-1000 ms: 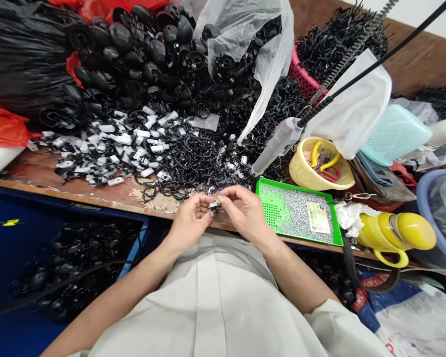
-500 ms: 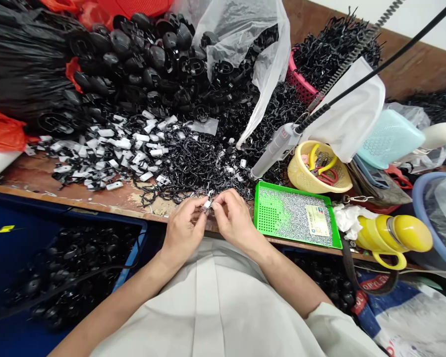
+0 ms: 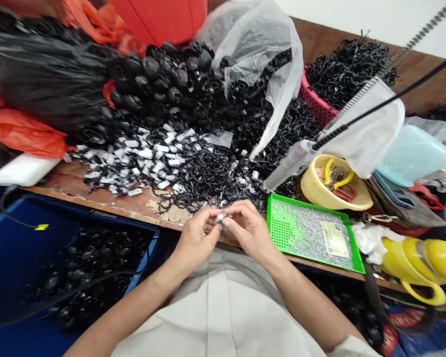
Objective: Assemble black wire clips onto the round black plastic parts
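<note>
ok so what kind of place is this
Probably a small assembly workshop or factory bench: loose black and white parts are heaped on the worktop, a green tray holds many tiny metallic-looking pieces, and a grey powered-looking tool hangs beside the heap.

Your worn brown wooden bench (image 3: 71, 183) has loose white-and-black plastic parts (image 3: 144, 154) heaped behind the front edge, plus a shallow green plastic tray (image 3: 282, 225) right along it.
</note>
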Motion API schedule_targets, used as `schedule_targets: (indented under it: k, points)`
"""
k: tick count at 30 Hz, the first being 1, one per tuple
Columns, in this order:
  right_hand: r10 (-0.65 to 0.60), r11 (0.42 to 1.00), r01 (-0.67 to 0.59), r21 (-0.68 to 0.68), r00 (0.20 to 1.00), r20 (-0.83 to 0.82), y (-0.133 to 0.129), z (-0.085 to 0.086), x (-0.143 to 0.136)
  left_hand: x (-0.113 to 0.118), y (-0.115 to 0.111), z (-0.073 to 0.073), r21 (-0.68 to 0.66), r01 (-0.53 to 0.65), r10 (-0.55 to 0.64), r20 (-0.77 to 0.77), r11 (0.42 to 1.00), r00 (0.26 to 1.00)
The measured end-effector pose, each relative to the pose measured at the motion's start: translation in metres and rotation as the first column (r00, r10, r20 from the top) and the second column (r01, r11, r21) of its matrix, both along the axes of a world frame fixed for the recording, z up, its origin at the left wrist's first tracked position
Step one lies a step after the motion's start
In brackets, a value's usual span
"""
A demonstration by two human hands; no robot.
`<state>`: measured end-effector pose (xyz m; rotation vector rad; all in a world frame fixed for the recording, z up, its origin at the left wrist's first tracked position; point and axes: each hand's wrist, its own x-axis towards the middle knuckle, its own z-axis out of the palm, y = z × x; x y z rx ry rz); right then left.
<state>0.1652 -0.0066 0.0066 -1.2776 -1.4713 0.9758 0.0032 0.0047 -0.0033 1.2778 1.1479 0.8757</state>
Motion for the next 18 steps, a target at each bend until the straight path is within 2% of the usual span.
schedule_targets:
  k: [3, 6, 8, 12, 15, 18]
  points:
    - [0.221, 0.973, -0.219, -0.068, 0.975, 0.019, 0.006, 0.011, 0.015, -0.006, 0.005, 0.011, -0.007, 0.184, -0.184, -0.007, 0.983, 0.983]
    - [0.252, 0.954, -0.251, -0.162, 0.968, -0.013, 0.012, 0.014, 0.020, -0.009, 0.009, 0.019, 0.024, 0.273, -0.270, -0.094, 0.962, 0.958]
    - [0.216, 0.960, -0.219, -0.176, 0.976, -0.036, 0.014, 0.012, 0.019, -0.008, 0.011, 0.021, 0.035, 0.255, -0.249, -0.128, 0.966, 0.960]
    - [0.209, 0.974, -0.207, -0.096, 0.978, 0.021, 0.015, 0.007, 0.014, -0.006, 0.014, 0.014, 0.006, 0.163, -0.162, -0.079, 0.987, 0.984]
    - [0.209, 0.977, -0.204, -0.057, 0.973, 0.095, 0.014, 0.006, 0.013, -0.005, 0.015, 0.009, -0.008, 0.158, -0.159, -0.071, 0.987, 0.985]
    - [0.131, 0.991, -0.131, -0.016, 0.977, 0.168, 0.015, 0.004, 0.012, -0.003, 0.018, 0.010, -0.034, 0.162, -0.163, -0.044, 0.986, 0.986]
